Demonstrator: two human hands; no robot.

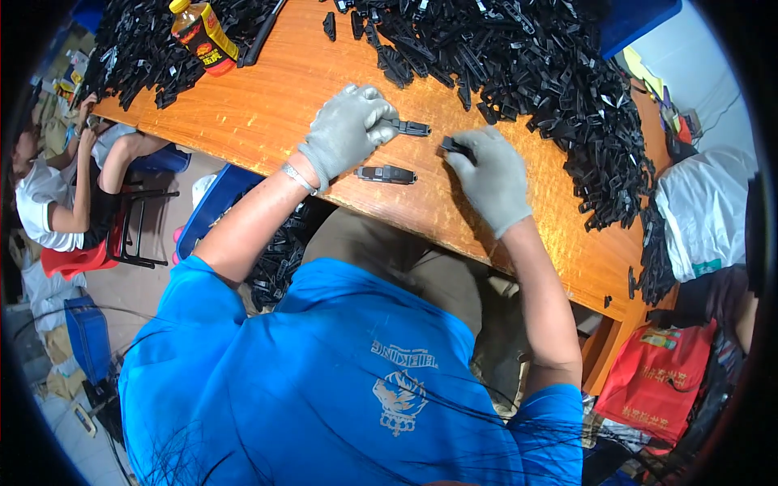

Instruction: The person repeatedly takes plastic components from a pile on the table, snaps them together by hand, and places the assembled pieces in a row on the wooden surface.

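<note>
Grey gloves cover both hands above the wooden table. My left hand [350, 128] is closed, pinching one end of a slim black plastic part [415, 128] that points to the right. A short gap away, my right hand [491, 174] grips a small black plastic piece [455, 147] between thumb and fingers; the fingers are slightly blurred and cover most of it. Between the hands and the table's near edge lies another long black plastic part [386, 175], flat on the wood and touched by neither hand.
A large heap of black plastic parts [502, 57] spreads over the table's far and right sides. Another pile [138, 57] lies at far left, beside a yellow-capped drink bottle [204, 36]. A blue bin [223, 206] stands below the left edge. Someone sits at left [61, 198].
</note>
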